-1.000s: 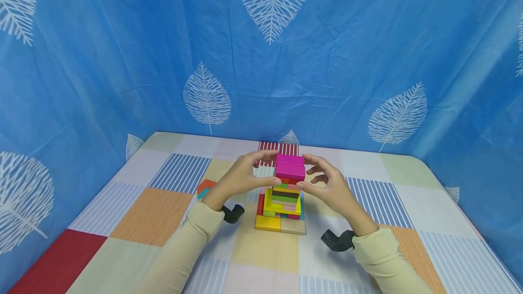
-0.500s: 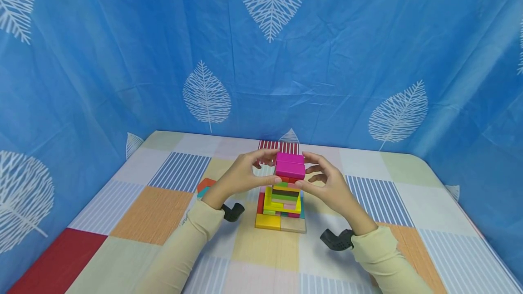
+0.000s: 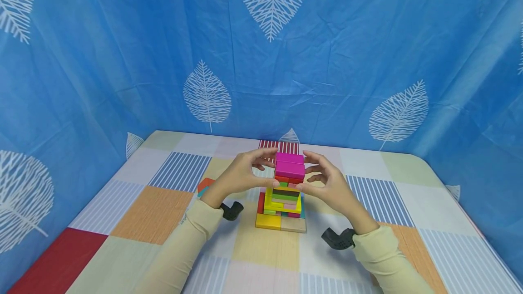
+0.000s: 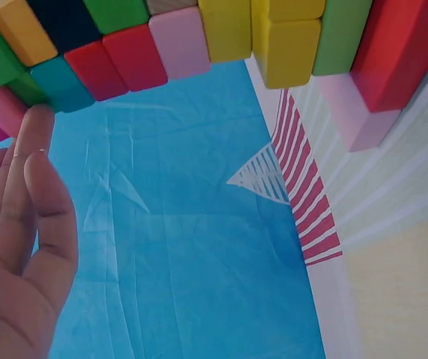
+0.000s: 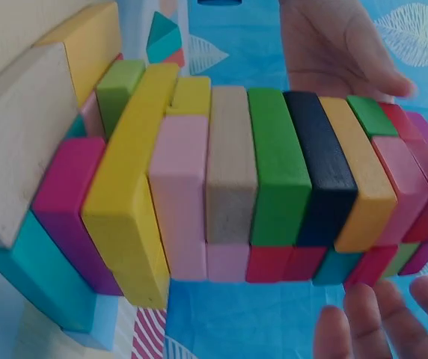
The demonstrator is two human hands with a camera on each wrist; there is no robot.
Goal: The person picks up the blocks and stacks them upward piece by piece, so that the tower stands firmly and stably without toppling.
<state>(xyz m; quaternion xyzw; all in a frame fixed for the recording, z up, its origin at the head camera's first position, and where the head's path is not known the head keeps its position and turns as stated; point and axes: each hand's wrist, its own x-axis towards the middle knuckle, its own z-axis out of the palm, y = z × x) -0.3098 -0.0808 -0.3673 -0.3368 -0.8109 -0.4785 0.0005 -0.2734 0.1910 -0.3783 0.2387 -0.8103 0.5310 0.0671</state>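
Observation:
A tall tower of colorful wooden blocks (image 3: 285,198) stands upright on the table, on a wider base. Two magenta blocks (image 3: 290,169) lie side by side at its top. At the tower's upper left is my left hand (image 3: 241,175), thumb and fingers loosely spread, with a slight gap to the magenta blocks. My right hand (image 3: 332,186) mirrors it on the other side, its thumb near the upper layers. In the right wrist view the fingers (image 5: 378,329) of my right hand are beside the top layers; whether a fingertip still touches them, I cannot tell.
A patchwork tablecloth (image 3: 265,251) covers the table. Orange and teal blocks (image 3: 204,186) lie left of the tower, partly hidden by my left forearm. Black wrist devices (image 3: 338,239) sit at both wrists. A blue leaf-patterned curtain (image 3: 327,58) hangs behind the table.
My left thumb and fingers have drawn slightly outward from the top of the tower. The right thumb has shifted a little downward. The tower stays in place.

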